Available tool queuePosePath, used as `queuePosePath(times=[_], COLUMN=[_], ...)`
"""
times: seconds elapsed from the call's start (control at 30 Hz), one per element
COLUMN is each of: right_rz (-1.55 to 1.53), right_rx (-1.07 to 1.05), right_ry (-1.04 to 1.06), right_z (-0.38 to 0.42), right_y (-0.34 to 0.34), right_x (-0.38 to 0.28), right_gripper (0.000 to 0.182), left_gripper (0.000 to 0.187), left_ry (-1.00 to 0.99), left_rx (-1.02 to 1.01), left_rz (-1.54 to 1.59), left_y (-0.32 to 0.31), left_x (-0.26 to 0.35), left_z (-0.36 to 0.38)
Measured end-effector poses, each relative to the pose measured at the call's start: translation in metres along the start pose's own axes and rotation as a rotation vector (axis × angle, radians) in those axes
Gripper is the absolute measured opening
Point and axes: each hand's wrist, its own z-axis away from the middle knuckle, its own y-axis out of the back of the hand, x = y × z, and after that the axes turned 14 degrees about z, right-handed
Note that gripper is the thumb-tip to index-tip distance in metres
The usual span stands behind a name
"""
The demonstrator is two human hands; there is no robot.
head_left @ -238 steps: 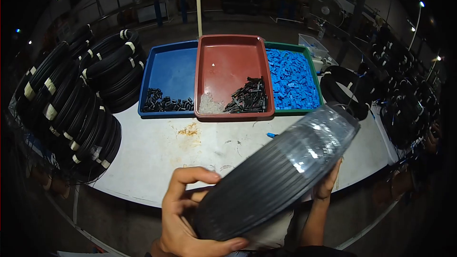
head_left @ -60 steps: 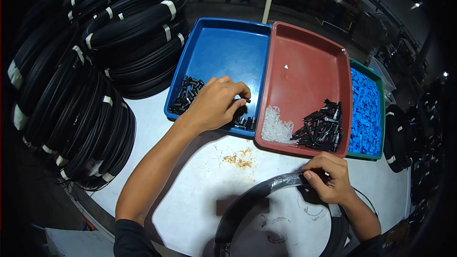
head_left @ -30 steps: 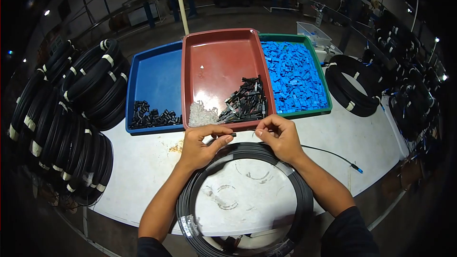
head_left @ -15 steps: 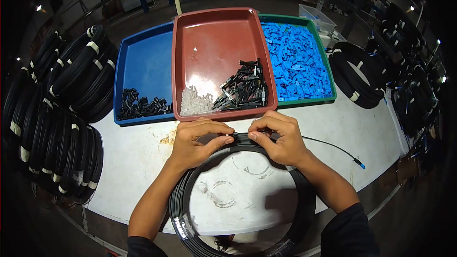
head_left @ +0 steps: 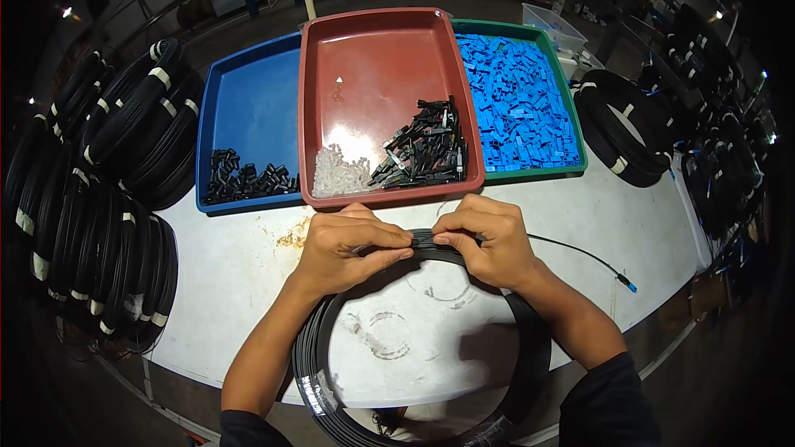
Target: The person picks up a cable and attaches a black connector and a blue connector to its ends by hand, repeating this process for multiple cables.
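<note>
A large coil of black cable (head_left: 530,356) lies over the front of the white table. My left hand (head_left: 352,248) pinches the top of the coil, thumb and fingers closed around its strands. Close by on the right, my right hand (head_left: 489,240) grips the same stretch, with a small gap between the two hands. From behind my right hand a single cable runs right and ends in a blue-tipped connector (head_left: 627,283). Clear tape (head_left: 316,393) wraps the coil at its lower left.
Behind the coil stand a blue tray (head_left: 252,99) with black parts, a red tray (head_left: 381,66) with clear and black parts, and a green tray (head_left: 573,128) of blue parts. Cable coils are stacked at left (head_left: 99,257) and right (head_left: 609,128).
The fingertips of my left hand have moved slightly right along the coil and now cover the short dark piece seen there before. My right hand has hardly moved.
</note>
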Motion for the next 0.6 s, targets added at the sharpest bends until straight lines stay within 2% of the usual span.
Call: queuePosePath(times=[0.5,0.6], right_rz=[-0.033,-0.012], right_rx=[-0.034,0.019], right_ry=[0.062,0.002], right_z=[0.0,-0.001], right_y=[-0.001,0.001], right_x=[-0.005,-0.006], right_gripper=[0.01,0.011], left_gripper=[0.023,0.021], left_ry=[-0.025,0.0], left_rx=[-0.084,0.024], left_rz=[-0.074,-0.063], left_y=[-0.002,-0.005], left_x=[0.003,0.005], left_z=[-0.002,-0.003])
